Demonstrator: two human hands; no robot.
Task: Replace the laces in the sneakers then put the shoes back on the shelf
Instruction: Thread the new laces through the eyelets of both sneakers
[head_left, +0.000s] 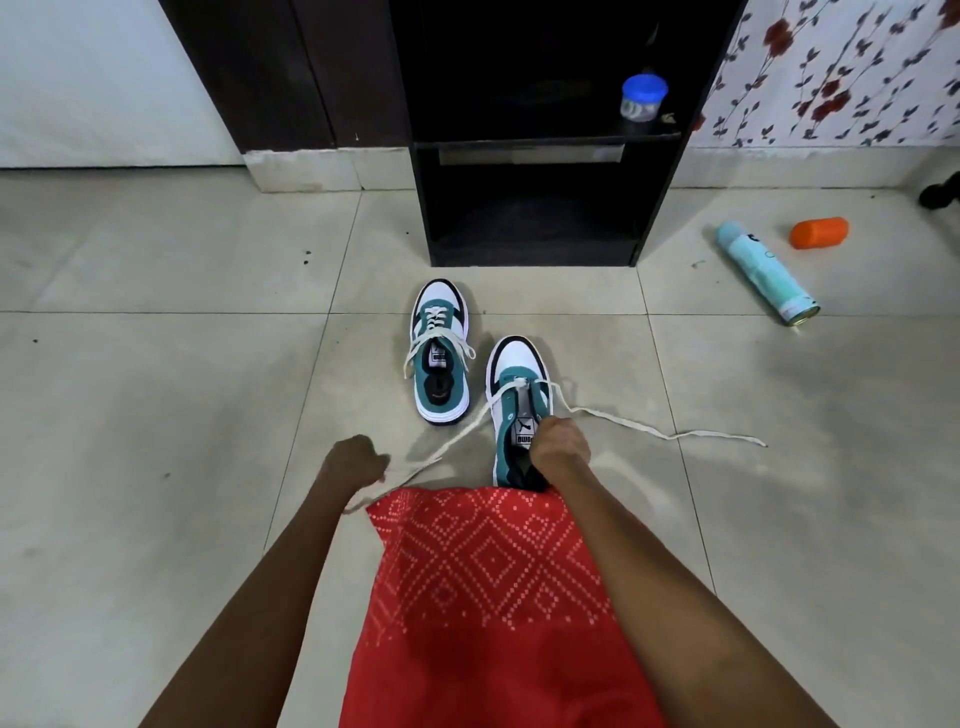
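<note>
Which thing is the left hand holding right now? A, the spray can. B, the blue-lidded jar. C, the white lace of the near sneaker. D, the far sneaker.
C: the left hand grips the white lace, which runs up to the near sneaker held by the right hand.

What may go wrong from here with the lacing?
1. The left hand holds one end of the lace taut while its other end lies loose on the floor; more pull may leave the ends uneven or draw it out of the near sneaker, which the right hand holds.
2. The far sneaker has loose lace ends that may snag on the way to the shelf.
</note>
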